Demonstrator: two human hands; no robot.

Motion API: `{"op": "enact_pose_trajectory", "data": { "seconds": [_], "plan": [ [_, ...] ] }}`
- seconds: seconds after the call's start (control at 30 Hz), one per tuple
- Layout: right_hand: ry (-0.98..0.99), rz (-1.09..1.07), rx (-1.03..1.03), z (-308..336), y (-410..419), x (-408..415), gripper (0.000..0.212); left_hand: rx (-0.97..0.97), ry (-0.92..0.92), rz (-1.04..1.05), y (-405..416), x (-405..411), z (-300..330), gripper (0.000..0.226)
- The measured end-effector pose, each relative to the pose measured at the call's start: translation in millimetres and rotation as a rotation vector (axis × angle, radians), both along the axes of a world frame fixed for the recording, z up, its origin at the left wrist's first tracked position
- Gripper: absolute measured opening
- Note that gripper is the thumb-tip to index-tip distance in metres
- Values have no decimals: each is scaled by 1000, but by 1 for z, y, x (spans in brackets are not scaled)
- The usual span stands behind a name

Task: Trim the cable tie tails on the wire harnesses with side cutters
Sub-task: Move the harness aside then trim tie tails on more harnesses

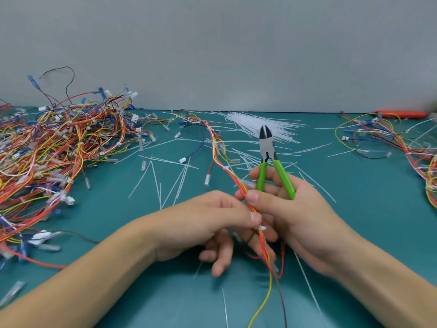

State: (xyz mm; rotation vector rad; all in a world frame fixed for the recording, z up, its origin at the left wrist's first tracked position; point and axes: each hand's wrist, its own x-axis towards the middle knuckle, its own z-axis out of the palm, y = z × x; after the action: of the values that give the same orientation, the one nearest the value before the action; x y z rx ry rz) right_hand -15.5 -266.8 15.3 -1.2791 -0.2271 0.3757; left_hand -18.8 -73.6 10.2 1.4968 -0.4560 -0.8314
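Your right hand [305,209] curls round the green handles of the cutters [272,162] and also pinches the harness [238,183] between thumb and forefinger. The cutters stand nearly upright, long axis running away from you, tips pointing toward the wall with the jaws slightly parted and nothing between them. Your left hand [212,223] pinches the same harness just below, thumb tip beside a small white tie [262,227]. The harness runs lengthwise from your lap, up between both hands, then away across the bench [354,209] toward the far edge. Cut white tails [165,176] lie scattered on the bench around it. A bundle of ties [260,126] lies behind the cutters. A big pile of harnesses [59,147] sits at the left, and more harnesses [402,143] at the right.
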Motion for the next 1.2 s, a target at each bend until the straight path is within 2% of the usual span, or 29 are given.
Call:
{"op": "enact_pose_trajectory", "data": {
  "seconds": [0.13,0.3,0.37,0.47,0.53,0.6,0.7,0.83,0.93,1.07,1.2],
  "plan": [
    [14,-36,75,6,-5,3,50,7,9,-21,10,3,3,41],
    [100,34,238,18,-16,4,35,14,183,-56,27,12,8,63],
    [112,50,272,21,-19,3,29,12,183,-29,30,14,7,58],
    [101,89,288,24,-20,0,28,-15,82,83,24,12,5,43],
    [80,132,293,25,-20,-2,31,-62,37,186,19,12,4,42],
    [62,205,297,25,-18,-5,34,-178,96,253,17,14,5,48],
    [49,291,215,23,-16,-9,41,-316,172,354,14,18,4,52],
    [65,372,49,19,-13,-12,40,-309,159,520,9,18,-2,38],
    [54,380,-87,16,-13,-12,34,-314,145,542,7,17,-5,33],
    [106,375,-91,16,-12,-12,32,-299,128,545,10,19,-7,20],
    [158,240,-96,19,-15,-7,40,-344,160,656,16,24,-8,21]
  ]
}}
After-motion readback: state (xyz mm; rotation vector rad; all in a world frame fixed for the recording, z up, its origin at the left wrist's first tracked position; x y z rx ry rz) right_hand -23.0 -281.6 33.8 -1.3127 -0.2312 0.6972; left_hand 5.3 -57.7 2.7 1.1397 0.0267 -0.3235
